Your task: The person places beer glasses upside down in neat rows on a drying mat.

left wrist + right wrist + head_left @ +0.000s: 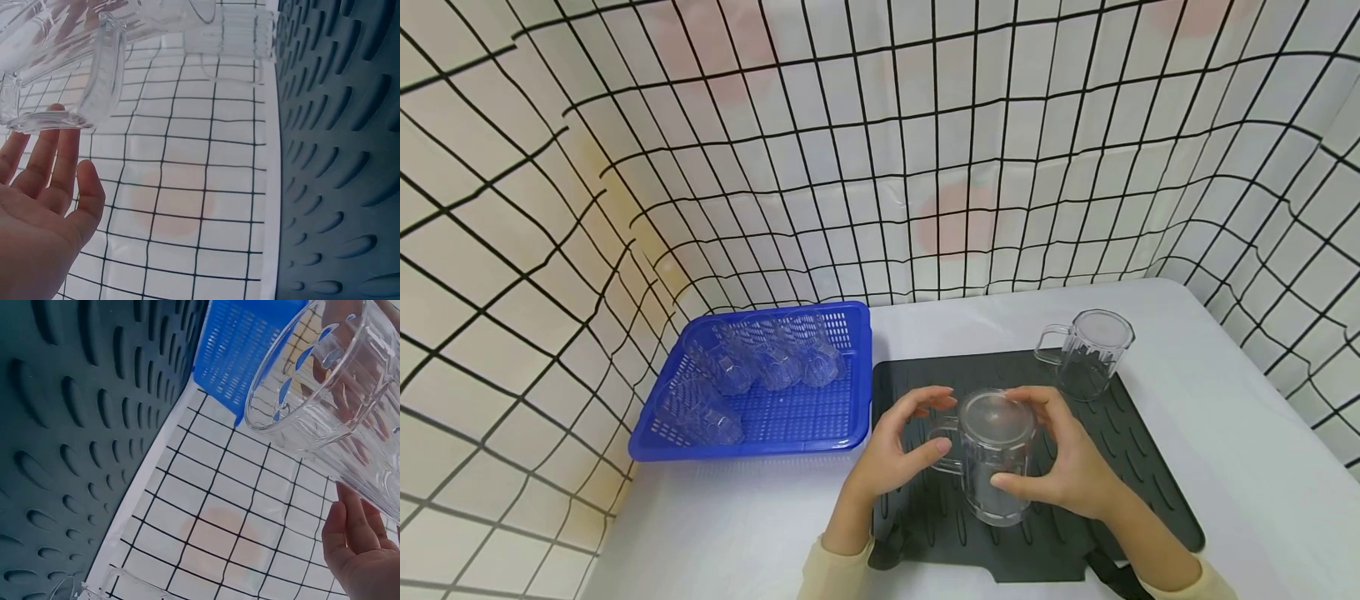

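Observation:
A clear glass mug [997, 462] is bottom up over the dark mat, its mouth towards the mat and its handle [946, 446] to the left. My right hand [1071, 458] holds it from the right, thumb on the near side and fingers by the upper edge. On the handle side is my left hand [891, 450], thumb and fingers spread around the handle without closing on it. In the left wrist view, the fingertips [56, 119] show right at the glass handle [103, 81].
Below the hands lies a dark ridged drying mat [925, 542]. Another upside-down glass mug [1086, 354] stands at its back right corner. A blue plastic basket [752, 452] at left holds several glass mugs. Black wire grid [895, 179] walls the back and sides.

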Demonstrator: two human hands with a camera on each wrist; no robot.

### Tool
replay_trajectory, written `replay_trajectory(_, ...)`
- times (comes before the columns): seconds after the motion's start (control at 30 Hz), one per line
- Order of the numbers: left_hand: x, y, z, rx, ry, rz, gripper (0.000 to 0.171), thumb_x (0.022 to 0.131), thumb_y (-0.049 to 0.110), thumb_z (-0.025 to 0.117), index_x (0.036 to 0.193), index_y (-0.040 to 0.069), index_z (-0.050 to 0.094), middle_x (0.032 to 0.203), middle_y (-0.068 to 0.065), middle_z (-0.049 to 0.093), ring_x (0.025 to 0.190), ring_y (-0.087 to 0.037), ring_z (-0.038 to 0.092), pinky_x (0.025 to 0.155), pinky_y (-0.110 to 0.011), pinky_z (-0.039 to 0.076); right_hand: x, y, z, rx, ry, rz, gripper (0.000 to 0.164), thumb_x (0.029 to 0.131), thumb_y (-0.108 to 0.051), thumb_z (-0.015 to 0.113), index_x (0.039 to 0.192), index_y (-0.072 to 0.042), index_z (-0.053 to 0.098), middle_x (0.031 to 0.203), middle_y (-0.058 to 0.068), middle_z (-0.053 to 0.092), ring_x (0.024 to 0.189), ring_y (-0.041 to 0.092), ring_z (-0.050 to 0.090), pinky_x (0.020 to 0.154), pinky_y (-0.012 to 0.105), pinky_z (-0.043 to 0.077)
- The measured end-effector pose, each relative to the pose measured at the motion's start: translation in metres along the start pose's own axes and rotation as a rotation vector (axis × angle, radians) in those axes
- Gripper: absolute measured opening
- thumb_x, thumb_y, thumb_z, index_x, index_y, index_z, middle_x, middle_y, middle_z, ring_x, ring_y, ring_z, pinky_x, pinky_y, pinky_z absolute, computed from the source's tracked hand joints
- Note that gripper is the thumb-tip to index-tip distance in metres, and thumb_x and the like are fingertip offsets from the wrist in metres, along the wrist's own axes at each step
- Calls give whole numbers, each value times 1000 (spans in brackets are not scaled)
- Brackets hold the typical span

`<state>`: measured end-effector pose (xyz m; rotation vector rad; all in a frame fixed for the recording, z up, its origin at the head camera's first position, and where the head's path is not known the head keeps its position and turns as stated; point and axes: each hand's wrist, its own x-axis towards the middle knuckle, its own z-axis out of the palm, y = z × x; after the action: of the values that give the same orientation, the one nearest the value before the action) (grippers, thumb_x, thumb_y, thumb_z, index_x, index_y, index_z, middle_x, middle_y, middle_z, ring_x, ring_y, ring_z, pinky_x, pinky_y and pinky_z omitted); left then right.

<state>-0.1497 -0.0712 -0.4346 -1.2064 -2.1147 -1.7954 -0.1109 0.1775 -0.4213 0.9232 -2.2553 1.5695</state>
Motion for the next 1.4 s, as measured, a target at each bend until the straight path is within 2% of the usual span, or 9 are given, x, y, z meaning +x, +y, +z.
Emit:
replay_trajectory(0.17,-1,0,1,15,-11,-9,51,97,40,57,134,6,52,121,-11,63,115,-23,55,93,-41,42,-1,1,1,-10,-15,-12,95,59,-1,89,138,-1,36,126,2,54,106,11,57,90,26,44)
replay_trajectory(0.4,0,0,1,9,-10,8,47,98,37,57,130,3,55,116,-13,64,111,-23,57,93,-40,44,-2,2,2,-14,-32,-26,96,60,0,90,139,0,35,133,6,48,112,11,55,93,23,43)
replay_trajectory(0.7,0,0,1,-20,-19,14,39,99,30,58,123,0,59,112,-15,65,107,-24,60,94,-45,47,-3,3,3,-9,-50,-19,96,61,1,90,139,1,34,141,7,42,123,10,49,100,20,38)
replay_trajectory(0.93,1,6,0,-18,-14,-7,23,94,11,64,114,-1,63,108,-15,67,105,-22,62,93,-46,48,-3,4,4,-18,-43,-30,95,61,1,91,138,1,35,143,7,41,128,9,45,102,19,36)
replay_trajectory(1.03,1,5,0,-21,-11,-8,22,94,11,64,112,-1,63,106,-15,67,104,-22,62,93,-46,48,-3,5,4,-26,-39,-38,95,61,0,91,137,2,35,143,7,42,127,9,46,101,19,36)
replay_trajectory(1.07,0,1,0,-21,-11,-7,23,95,16,63,113,0,63,107,-14,67,104,-20,62,93,-45,48,-3,5,4,-26,-37,-42,95,61,0,91,138,2,35,142,8,42,126,9,46,101,19,36)
replay_trajectory(1.2,0,-1,0,-34,-6,-39,23,96,18,62,112,2,64,106,-13,67,103,-21,62,93,-43,48,-2,5,4,-26,-36,-40,96,60,1,91,138,3,35,142,9,42,126,9,47,101,19,37)
replay_trajectory(1.4,2,-2,0,-43,-5,-91,19,92,2,63,111,1,66,102,-14,67,99,-22,62,91,-41,49,0,3,3,-3,-31,-18,96,59,4,90,137,3,35,142,9,42,128,10,46,101,20,38)
